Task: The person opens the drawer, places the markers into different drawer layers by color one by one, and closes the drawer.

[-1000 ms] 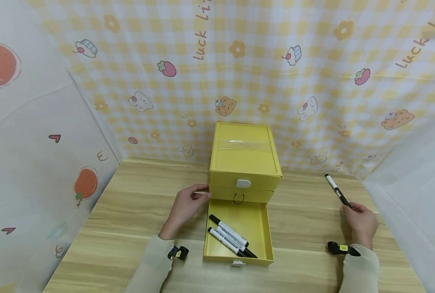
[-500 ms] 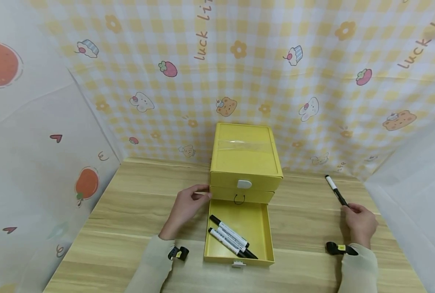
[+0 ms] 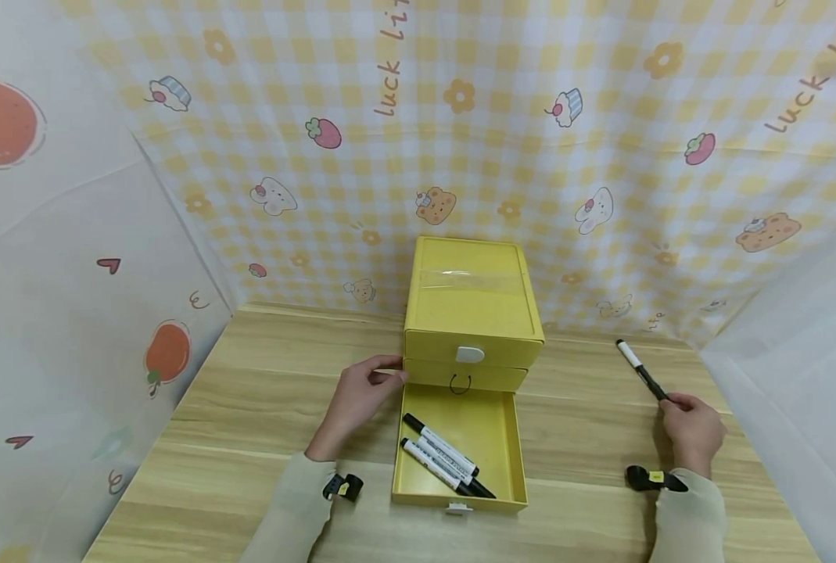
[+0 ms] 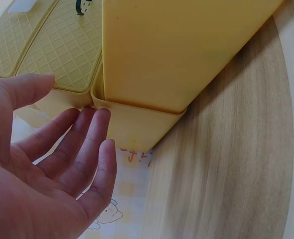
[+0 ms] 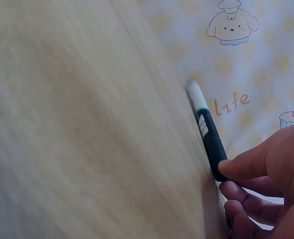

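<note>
My right hand (image 3: pixel 694 426) pinches the black end of a black-and-white marker (image 3: pixel 641 370) at the table's right side. In the right wrist view, thumb and fingers close on that end, and the marker (image 5: pixel 213 144) points away from the hand. My left hand (image 3: pixel 359 395) touches the left side of a yellow drawer box (image 3: pixel 470 285). The left wrist view shows its fingers (image 4: pixel 94 144) extended against the box's edge. Below the box's upper drawers, the bottom drawer (image 3: pixel 491 422) is pulled out. Several black-and-white markers (image 3: pixel 447 450) lie slanted inside it.
Wooden tabletop (image 3: pixel 579 422) spreads on both sides of the box. A yellow checked cloth (image 3: pixel 361 180) hangs behind, and a white printed cloth (image 3: pixel 73 313) stands at the left. The open drawer's front has a white tab (image 3: pixel 458 508).
The marker's far end has swung a little to the left as my right hand shifts slightly. My left hand and the box stay in place.
</note>
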Motion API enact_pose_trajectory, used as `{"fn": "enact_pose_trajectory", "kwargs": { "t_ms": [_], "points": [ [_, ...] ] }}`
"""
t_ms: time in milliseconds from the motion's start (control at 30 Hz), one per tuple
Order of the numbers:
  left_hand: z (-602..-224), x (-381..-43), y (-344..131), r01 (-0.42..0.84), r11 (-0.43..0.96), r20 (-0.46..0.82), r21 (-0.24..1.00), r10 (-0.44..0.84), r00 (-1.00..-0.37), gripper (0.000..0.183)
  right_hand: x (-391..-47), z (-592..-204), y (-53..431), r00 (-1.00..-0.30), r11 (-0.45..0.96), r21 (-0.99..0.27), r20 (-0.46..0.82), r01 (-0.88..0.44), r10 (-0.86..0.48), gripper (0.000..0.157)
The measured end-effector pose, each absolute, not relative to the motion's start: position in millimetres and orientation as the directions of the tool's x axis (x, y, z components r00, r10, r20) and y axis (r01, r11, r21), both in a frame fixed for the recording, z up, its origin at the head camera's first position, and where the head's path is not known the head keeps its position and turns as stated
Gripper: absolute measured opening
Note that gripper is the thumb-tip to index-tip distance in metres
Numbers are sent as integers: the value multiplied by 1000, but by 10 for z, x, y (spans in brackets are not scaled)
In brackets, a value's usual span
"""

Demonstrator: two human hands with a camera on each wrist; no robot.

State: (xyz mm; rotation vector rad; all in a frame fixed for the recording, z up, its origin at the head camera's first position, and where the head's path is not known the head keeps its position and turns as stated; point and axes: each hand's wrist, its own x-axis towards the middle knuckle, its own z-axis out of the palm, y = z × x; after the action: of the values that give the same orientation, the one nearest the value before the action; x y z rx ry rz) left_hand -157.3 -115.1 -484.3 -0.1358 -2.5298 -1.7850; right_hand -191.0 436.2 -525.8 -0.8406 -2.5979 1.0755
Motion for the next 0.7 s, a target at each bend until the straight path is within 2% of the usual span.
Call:
{"fn": "enact_pose_trajectory", "kwargs": {
  "t_ms": [700],
  "points": [
    [-4831,-1567,-1149,100,335,89,937,49,-995,36,-1928,-5234,4292,-874,653,-656,-21,378,485,38]
  ]
}}
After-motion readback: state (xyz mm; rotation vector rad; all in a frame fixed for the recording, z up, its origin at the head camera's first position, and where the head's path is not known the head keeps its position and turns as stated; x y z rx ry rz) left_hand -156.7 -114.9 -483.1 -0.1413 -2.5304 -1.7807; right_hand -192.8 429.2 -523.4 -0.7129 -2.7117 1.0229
